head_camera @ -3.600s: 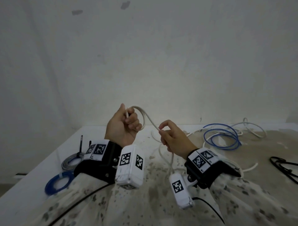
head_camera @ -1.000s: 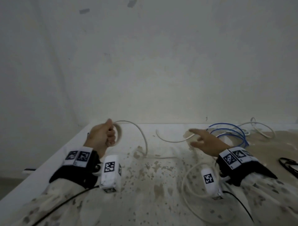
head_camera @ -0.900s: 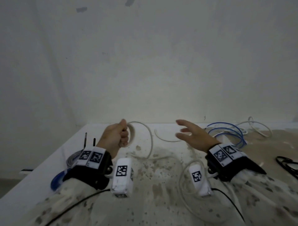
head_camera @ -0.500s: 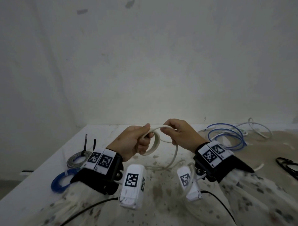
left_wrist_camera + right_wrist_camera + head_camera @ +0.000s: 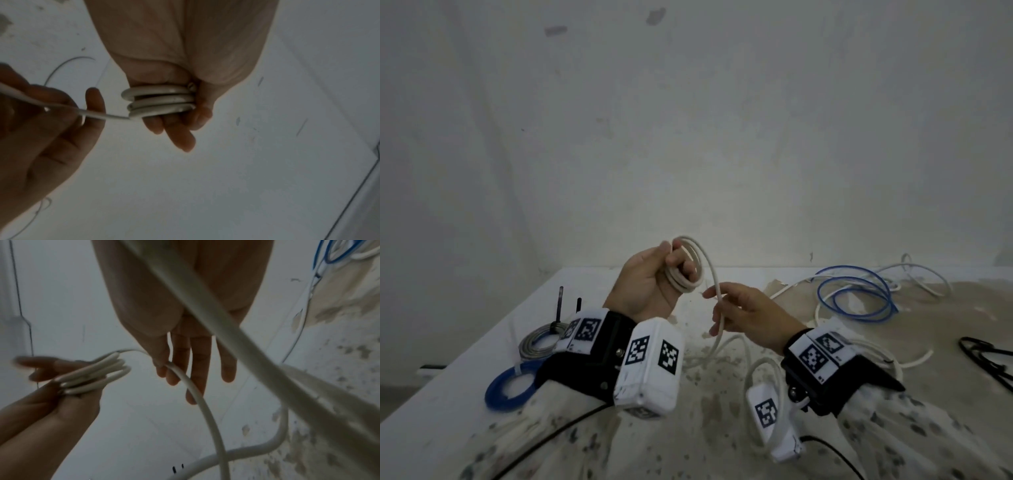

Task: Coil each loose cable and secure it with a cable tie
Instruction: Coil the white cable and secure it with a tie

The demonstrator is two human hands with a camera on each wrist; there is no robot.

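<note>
Half a second ago your two hands met at the coil; now they have drawn apart, and another turn sits on the stack. Your left hand [image 5: 650,284] is raised above the desk [image 5: 441,404], its fingers [image 5: 180,134] curled through three or so turns of the white cable [image 5: 688,270], thumb clamped on top. Your right hand [image 5: 746,317] has slid back along the free run, which passes between thumb and fingers [image 5: 197,368]; the fingers lie nearly straight, so the hold looks like a light guide, not a firm grip. From there the cable drops to the desk and loops under your right wrist. I judge the coiling is early: much slack is left, and no tie goes on until it is wound.

For room: the back wall [image 5: 722,137] stands close behind the coil, so sweep the next turn toward yourself, not away. The desk's left edge is near your left wrist, where a finished grey coil [image 5: 537,342] and a finished blue coil [image 5: 506,390] lie; keep the tail off them. To the right, the loose blue cable [image 5: 859,298] lies tangled with more white cable, so dragging slack could pull it along. A black cable [image 5: 986,359] lies at the far right, well apart.
</note>
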